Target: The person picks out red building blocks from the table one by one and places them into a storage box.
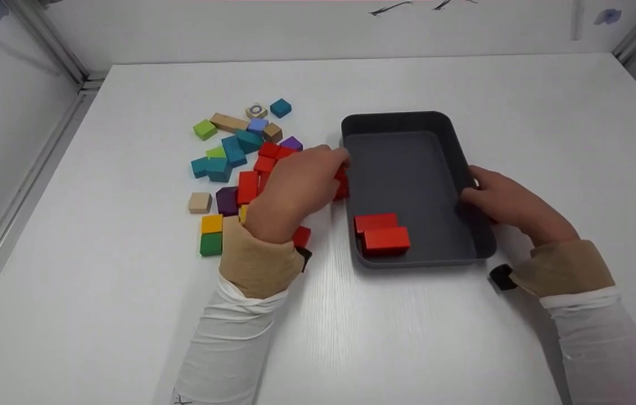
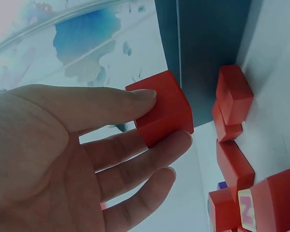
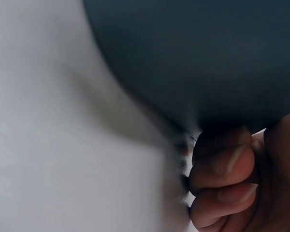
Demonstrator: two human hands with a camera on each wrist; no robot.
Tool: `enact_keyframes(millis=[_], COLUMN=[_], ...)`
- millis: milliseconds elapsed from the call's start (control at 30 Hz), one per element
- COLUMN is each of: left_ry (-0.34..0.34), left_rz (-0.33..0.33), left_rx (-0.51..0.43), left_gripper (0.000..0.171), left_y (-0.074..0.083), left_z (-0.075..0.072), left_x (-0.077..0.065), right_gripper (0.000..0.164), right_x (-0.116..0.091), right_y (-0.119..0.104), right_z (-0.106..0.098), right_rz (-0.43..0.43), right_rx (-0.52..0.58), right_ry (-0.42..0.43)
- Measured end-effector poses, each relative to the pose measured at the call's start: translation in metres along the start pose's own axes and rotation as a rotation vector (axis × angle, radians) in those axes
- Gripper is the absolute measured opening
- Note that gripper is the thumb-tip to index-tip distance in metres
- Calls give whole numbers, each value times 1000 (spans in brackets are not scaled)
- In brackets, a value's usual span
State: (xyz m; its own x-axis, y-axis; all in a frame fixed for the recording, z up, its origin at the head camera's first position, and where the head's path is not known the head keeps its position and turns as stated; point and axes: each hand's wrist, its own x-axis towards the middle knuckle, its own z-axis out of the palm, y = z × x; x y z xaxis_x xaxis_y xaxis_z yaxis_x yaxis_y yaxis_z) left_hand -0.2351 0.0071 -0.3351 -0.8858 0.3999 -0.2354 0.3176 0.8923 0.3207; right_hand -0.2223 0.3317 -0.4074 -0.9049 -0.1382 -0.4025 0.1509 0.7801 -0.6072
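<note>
Between thumb and fingers, my left hand [image 1: 301, 188] pinches a red block [image 2: 164, 108], plain in the left wrist view but mostly covered by the hand from above. That hand is just left of a dark grey tray [image 1: 407, 157]. Two red blocks [image 1: 386, 241] lie in the tray's near left corner. My right hand [image 1: 512, 202] grips the tray's right wall, thumb over the rim; in the right wrist view its fingers [image 3: 222, 169] curl under the tray. Beneath and around the left hand are more red blocks [image 1: 248, 187], partly hidden.
Left of the tray spreads a loose group of wooden blocks: teal [image 1: 233, 150], light green [image 1: 205, 129], purple [image 1: 227, 201], yellow [image 1: 212, 224], green [image 1: 211, 244] and natural wood [image 1: 199, 202]. A white panel [image 1: 318, 28] stands behind the white table [image 1: 126, 337].
</note>
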Motion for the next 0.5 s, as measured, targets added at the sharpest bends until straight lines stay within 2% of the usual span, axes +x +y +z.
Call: enact_keyframes(millis=[233,500], left_ry=[-7,-30], left_rz=[32,69], left_rx=[-11,24], left_gripper=[57,57], left_y=[8,14], left_z=[1,6], left_x=[-3,0], right_gripper=[59,56], right_x=[1,1], right_y=[0,1], right_z=[0,0], right_rz=[-7,-4], right_rx=[-8,-7], right_ry=[4,12])
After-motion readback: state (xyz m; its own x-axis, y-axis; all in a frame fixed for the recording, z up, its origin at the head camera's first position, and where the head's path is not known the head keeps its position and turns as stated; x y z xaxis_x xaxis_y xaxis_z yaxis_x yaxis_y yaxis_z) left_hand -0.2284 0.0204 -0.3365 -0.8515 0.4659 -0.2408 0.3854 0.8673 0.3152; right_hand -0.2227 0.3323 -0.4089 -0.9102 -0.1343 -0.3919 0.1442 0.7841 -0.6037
